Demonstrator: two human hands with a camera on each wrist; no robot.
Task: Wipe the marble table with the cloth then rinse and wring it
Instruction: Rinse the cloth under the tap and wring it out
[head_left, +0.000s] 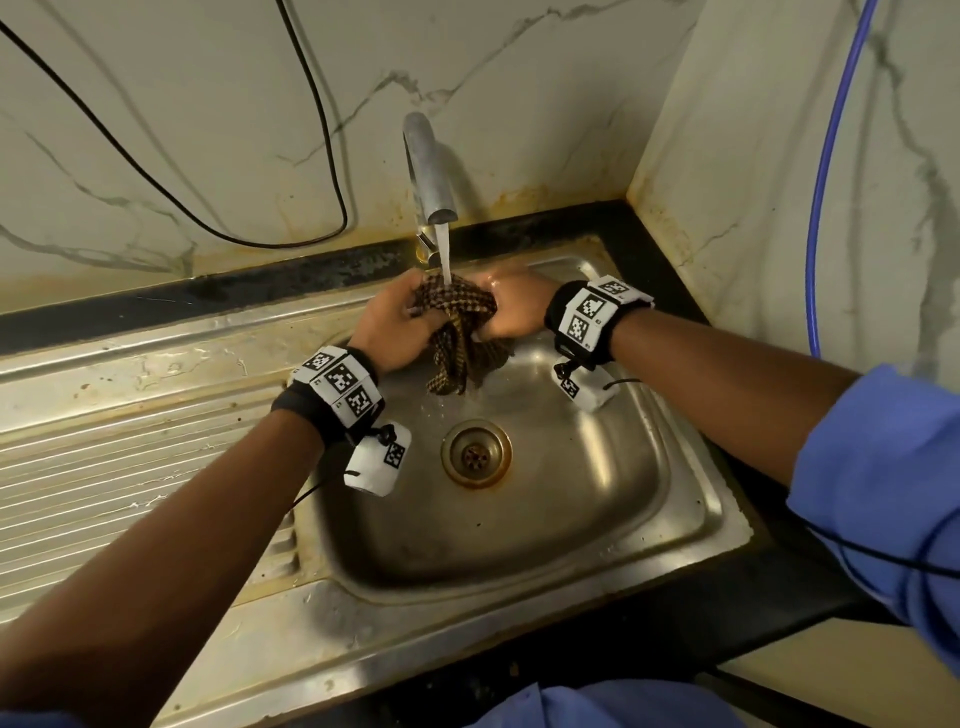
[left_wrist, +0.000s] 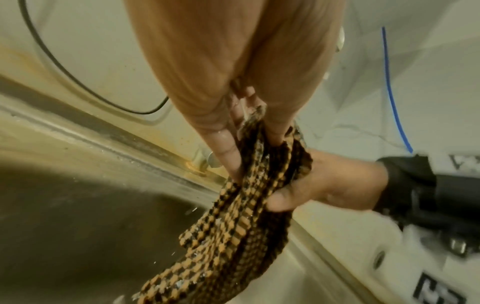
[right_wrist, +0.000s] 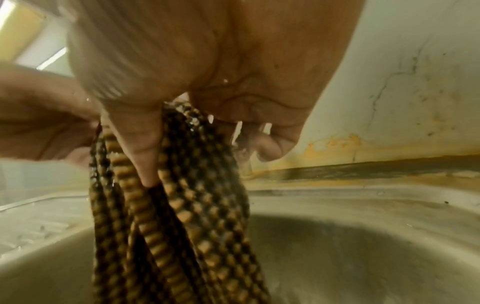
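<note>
A brown and orange checked cloth hangs bunched over the steel sink basin, right under the running stream from the tap. My left hand grips the cloth from the left, my right hand from the right. In the left wrist view my left hand pinches the cloth at its top while the right hand holds it beside. In the right wrist view wet folds of the cloth drop between my right hand's fingers; the left hand is at the left.
The drain lies in the basin's middle. A ribbed steel draining board runs to the left. Marble wall panels stand behind and to the right, with a black cable and a blue hose hanging on them.
</note>
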